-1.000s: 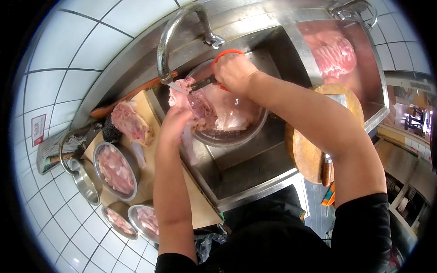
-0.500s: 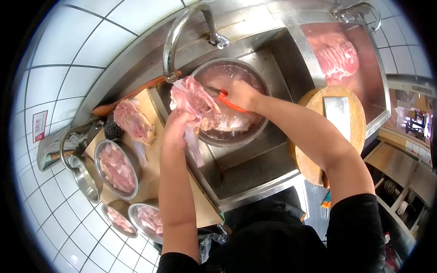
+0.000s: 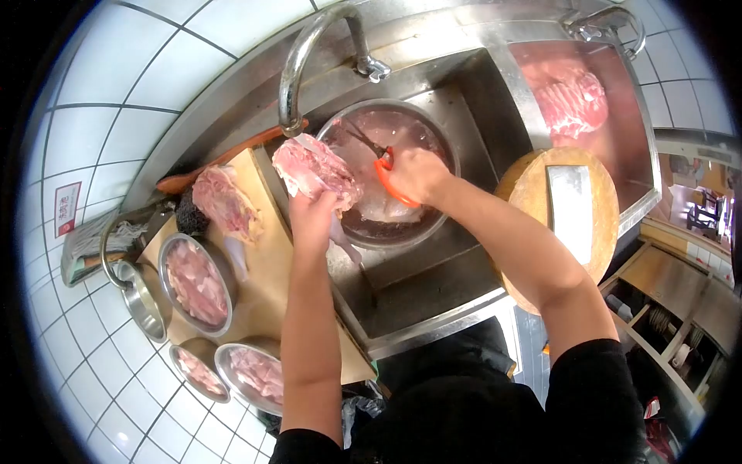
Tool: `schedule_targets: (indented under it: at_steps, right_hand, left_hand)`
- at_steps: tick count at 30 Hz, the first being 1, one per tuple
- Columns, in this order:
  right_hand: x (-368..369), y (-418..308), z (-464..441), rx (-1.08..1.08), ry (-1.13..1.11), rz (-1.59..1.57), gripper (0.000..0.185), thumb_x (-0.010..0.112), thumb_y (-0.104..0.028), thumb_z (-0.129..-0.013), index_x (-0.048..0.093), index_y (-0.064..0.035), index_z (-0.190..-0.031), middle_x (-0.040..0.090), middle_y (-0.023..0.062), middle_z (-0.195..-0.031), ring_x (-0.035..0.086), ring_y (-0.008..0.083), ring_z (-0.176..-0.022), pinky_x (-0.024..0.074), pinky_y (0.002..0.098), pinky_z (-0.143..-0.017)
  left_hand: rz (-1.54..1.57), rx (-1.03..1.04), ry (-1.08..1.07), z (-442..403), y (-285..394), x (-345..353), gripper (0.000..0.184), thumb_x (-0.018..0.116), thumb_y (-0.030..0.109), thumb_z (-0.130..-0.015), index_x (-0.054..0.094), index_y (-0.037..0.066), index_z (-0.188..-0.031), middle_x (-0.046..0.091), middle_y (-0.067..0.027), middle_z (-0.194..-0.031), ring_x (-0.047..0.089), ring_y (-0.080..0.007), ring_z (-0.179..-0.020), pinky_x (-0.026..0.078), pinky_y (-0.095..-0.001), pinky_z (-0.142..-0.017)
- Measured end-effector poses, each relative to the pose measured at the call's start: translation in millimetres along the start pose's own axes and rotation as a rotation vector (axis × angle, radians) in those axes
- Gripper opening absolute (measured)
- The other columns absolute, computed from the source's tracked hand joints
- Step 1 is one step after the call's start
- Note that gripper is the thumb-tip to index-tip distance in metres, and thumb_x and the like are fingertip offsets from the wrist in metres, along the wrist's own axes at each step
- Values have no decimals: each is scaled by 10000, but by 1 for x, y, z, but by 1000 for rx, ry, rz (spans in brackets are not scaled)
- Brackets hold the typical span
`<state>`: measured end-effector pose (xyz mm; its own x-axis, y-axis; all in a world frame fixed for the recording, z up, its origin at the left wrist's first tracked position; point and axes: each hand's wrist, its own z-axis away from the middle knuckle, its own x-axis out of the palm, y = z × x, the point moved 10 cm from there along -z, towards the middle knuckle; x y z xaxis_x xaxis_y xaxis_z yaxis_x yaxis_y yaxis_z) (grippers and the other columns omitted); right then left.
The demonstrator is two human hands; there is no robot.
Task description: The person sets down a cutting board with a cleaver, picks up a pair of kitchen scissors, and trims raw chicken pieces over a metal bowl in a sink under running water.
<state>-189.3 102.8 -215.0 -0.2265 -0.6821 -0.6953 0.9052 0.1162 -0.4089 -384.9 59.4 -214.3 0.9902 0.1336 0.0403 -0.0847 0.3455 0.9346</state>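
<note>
My left hand (image 3: 311,223) is closed around a raw poultry carcass (image 3: 313,166), lifted at the left side of a metal bowl (image 3: 398,103). A pale leg end hangs below the fingers. In my right hand (image 3: 421,178), above the bowl, are kitchen scissors (image 3: 384,166) with orange-red handles. Their blades are spread, point up and left, and stand apart from the carcass. Pinkish water fills the bowl, which sits in the steel sink (image 3: 425,298). A pale piece of meat (image 3: 390,207) lies in the water.
Left of the sink, a board (image 3: 267,309) bears another poultry piece (image 3: 224,203) and several bowls of cut meat (image 3: 197,282). A faucet (image 3: 292,77) arches overhead. At right, a cleaver (image 3: 570,213) lies on a round chopping block (image 3: 525,240); beyond, meat (image 3: 576,104) fills part of another basin.
The carcass has moved left in my left hand and turned. The scissors have come away from it, and their blades now show spread apart above the water.
</note>
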Motion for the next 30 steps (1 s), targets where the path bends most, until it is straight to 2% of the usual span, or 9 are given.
schedule_targets:
  at_steps: [3, 4, 7, 11, 14, 16, 22, 25, 30]
  right_hand:
    - [21, -20, 16, -116, -76, 54, 637, 352, -534, -1004, 736, -32, -1080, 694, 238, -1173, 655, 368, -1145, 493, 443, -1011]
    - [0, -23, 39, 37, -8, -178, 628, 491, -559, -949, 619, 3, -1200, 685, 292, -1100, 669, 420, -1052, 517, 476, -934]
    - [24, -25, 41, 56, -199, -200, 714, 482, -650, -939, 665, 16, -1122, 691, 292, -1065, 658, 423, -1073, 506, 485, -941]
    - [19, -31, 35, -41, -228, -432, 829, 509, -745, -902, 688, 62, -840, 691, 214, -826, 694, 330, -719, 563, 407, -723]
    - [18, -39, 50, 9, -433, -653, 849, 531, -774, -882, 661, 63, -823, 617, 148, -701, 599, 229, -548, 533, 345, -559]
    - [33, -36, 46, 62, -501, -740, 861, 543, -793, -863, 651, 60, -817, 595, 130, -697, 572, 198, -539, 514, 324, -520]
    - [23, -40, 40, 114, -558, -804, 905, 558, -840, -816, 640, 62, -833, 581, 121, -730, 543, 188, -526, 483, 319, -501]
    - [23, -37, 32, 137, -592, -771, 924, 540, -867, -801, 625, 52, -834, 569, 118, -729, 543, 186, -548, 469, 329, -506]
    - [21, -37, 22, 173, -620, -865, 896, 504, -858, -830, 594, 33, -819, 553, 113, -729, 541, 187, -547, 485, 337, -513]
  left_hand:
    - [-41, 9, 37, 0, 3, -3, 334, 542, -14, -857, 651, -38, -1172, 690, -71, -1072, 657, -159, -946, 509, -296, -840]
    - [-49, 4, 49, -2, 4, -4, 334, 542, -18, -856, 651, -38, -1171, 689, -69, -1072, 657, -157, -944, 510, -290, -832]
    - [-113, 37, 54, -4, 9, -7, 332, 543, -30, -852, 648, -40, -1166, 688, -66, -1073, 659, -158, -933, 518, -295, -823]
    - [-139, 49, 60, -8, 5, -14, 340, 543, -52, -843, 647, -40, -1166, 688, -69, -1075, 659, -159, -941, 517, -297, -833]
    - [-122, 109, 83, -9, 10, -18, 331, 569, -41, -831, 650, -38, -1152, 690, -71, -1055, 656, -161, -934, 517, -307, -833]
    - [-133, 122, 117, -9, 11, -21, 309, 626, 0, -811, 656, -35, -1117, 697, -68, -1003, 648, -162, -898, 516, -325, -813]
    - [-555, 393, 174, 9, 59, 1, 656, 662, 9, -811, 450, 0, -1432, 629, -177, -1275, 634, -272, -1142, 494, -360, -969]
    - [-602, 349, 145, 3, 52, 0, 780, 688, 25, -810, 345, 13, -1510, 586, -224, -1344, 610, -329, -1214, 484, -388, -1007]
    - [-619, 441, 144, -6, 59, 7, 806, 709, 31, -795, 342, 12, -1513, 581, -247, -1347, 597, -370, -1233, 478, -414, -1024]
